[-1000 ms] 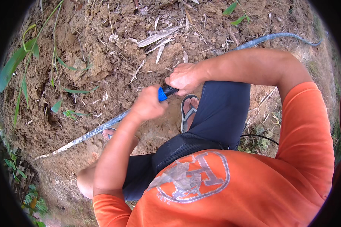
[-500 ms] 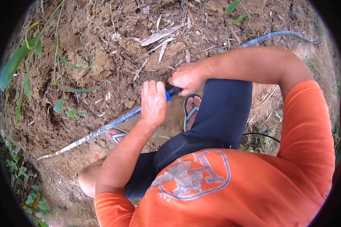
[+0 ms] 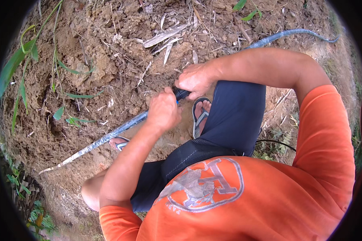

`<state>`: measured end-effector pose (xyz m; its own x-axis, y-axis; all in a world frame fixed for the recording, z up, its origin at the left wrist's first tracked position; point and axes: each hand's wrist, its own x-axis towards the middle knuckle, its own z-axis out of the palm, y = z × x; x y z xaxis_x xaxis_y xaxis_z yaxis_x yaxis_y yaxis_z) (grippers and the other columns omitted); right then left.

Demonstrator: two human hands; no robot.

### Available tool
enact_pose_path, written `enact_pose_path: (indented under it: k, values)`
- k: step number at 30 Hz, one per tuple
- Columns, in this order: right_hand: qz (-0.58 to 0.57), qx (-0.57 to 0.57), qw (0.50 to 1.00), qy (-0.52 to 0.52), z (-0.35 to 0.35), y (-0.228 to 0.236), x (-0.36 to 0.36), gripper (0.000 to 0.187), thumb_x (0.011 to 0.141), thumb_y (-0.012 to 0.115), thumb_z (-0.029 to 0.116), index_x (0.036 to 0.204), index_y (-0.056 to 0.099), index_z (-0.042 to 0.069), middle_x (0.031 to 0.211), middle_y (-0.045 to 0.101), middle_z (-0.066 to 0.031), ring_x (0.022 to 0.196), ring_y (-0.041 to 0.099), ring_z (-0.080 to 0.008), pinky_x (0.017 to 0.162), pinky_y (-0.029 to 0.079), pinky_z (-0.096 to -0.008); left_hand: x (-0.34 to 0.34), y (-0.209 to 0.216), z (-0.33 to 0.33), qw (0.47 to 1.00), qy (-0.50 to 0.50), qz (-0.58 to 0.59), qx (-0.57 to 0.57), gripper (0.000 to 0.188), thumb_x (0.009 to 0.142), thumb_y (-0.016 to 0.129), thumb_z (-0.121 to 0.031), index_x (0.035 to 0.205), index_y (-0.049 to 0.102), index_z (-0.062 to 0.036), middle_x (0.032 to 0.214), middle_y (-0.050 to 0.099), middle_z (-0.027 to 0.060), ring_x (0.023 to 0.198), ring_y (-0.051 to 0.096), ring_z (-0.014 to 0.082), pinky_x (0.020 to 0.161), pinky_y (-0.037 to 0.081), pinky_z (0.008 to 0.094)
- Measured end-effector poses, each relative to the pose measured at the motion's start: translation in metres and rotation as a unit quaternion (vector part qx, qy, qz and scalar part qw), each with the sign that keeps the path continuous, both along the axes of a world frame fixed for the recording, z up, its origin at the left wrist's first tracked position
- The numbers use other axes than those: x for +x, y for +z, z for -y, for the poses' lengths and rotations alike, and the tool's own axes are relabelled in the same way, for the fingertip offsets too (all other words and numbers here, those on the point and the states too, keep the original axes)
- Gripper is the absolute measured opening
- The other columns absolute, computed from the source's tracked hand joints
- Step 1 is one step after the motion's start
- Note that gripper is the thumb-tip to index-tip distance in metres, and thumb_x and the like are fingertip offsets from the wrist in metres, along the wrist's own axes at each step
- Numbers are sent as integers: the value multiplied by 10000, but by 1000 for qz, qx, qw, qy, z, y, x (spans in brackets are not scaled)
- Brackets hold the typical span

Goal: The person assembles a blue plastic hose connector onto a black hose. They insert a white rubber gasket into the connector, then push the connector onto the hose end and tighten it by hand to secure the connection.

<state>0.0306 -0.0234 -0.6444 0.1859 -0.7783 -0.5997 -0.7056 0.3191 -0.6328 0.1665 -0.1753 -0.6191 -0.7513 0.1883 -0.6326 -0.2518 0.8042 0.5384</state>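
Blue pipe (image 3: 120, 130) and its dark fitting (image 3: 181, 94) sit gripped by both hands, left (image 3: 163, 110) and right (image 3: 195, 79), fingers curled tight.

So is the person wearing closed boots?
No, each foot is in an open sandal, with bare toes showing on the soil beside the blue pipe that both hands grip.

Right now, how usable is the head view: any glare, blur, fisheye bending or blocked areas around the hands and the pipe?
Head view: even daylight, soft shadows, no glare; the left hand and right hand are sharp on the dark joint of the long blue-grey pipe; the fisheye bends the pipe near the black rim; the orange printed shirt fills the lower frame, hiding ground.
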Motion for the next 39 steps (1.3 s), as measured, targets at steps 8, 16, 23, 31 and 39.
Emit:
enact_pose_path:
  k: [8, 16, 23, 31, 39]
  values:
    - [-11, 21, 999, -31, -5, 9, -4, 377, 808, 773, 319, 992, 701, -2, 965, 737, -209, 983, 707, -412, 873, 560, -496, -35, -19, 38, 987, 65, 107, 102, 491, 736, 929, -222, 1030, 649, 54, 863, 748, 149, 810, 725, 263, 777, 576, 375]
    - [-5, -17, 1000, -25, 1, 2, 5, 355, 809, 754, 298, 983, 693, -5, 951, 739, -212, 945, 711, -427, 845, 568, -509, -48, -41, 34, 904, 23, 371, 213, 410, 749, 840, -204, 1024, 704, 68, 913, 776, 215, 775, 779, 281, 667, 616, 372]
    - [67, 16, 997, -24, 2, 3, -6, 404, 795, 764, 315, 983, 641, -21, 876, 711, -233, 893, 698, -445, 811, 555, -513, 13, -29, -4, 938, -100, -278, -179, 239, 811, 741, -180, 920, 615, -9, 923, 729, 217, 1002, 729, 309, 852, 573, 486]
    - [-28, -4, 997, -65, -7, 26, -1, 424, 755, 760, 288, 1020, 626, -13, 822, 715, -199, 857, 714, -415, 770, 558, -506, -69, -52, 47, 772, 15, 549, 321, 363, 786, 871, -225, 968, 689, 30, 804, 738, 146, 642, 716, 205, 622, 602, 305]
    - [62, 27, 989, -132, -13, 3, 8, 304, 751, 787, 285, 853, 706, 10, 884, 732, -196, 892, 713, -395, 801, 574, -504, -19, -14, -8, 993, -75, -36, -87, 149, 781, 677, -103, 859, 677, 24, 789, 732, 206, 821, 752, 380, 813, 592, 471]
